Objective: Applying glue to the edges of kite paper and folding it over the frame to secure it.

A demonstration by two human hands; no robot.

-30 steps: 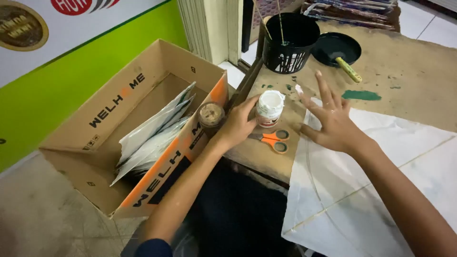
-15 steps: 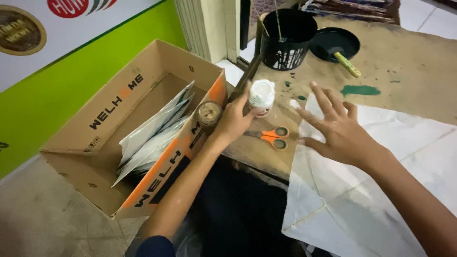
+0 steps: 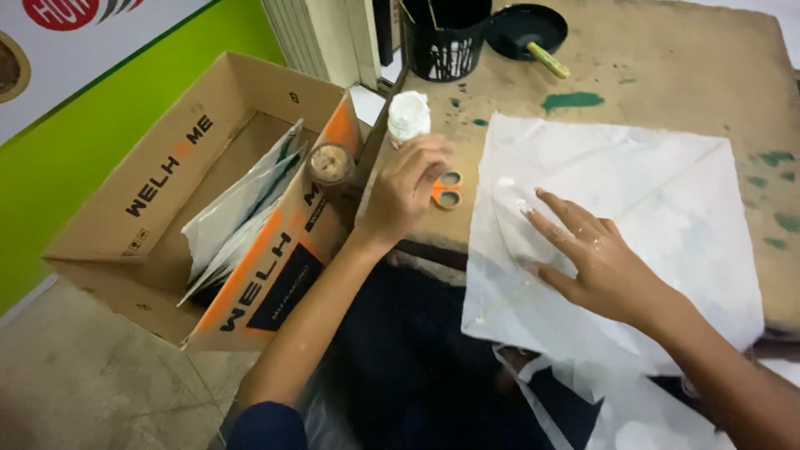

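My left hand (image 3: 406, 185) is closed around a small white glue pot (image 3: 408, 115), held upright over the brown board's left edge. Orange-handled scissors (image 3: 445, 191) lie just under that hand. My right hand (image 3: 587, 252) lies flat with fingers spread on a white paper kite sheet (image 3: 667, 208), and white glue smears its fingertips. A thin stick runs diagonally under the sheet near those fingers.
An open cardboard box (image 3: 167, 175) with white sheets stands at the left, with a spool of thread (image 3: 331, 162) on its rim. A black bucket (image 3: 442, 37) and a black dish with a yellow-handled brush (image 3: 525, 29) sit at the back. Green paint (image 3: 571, 101) stains the brown board (image 3: 708, 75).
My right hand came down from beside the pot onto the white sheet, fingers spread. My left hand kept the pot and drew back slightly. The view shifted right.
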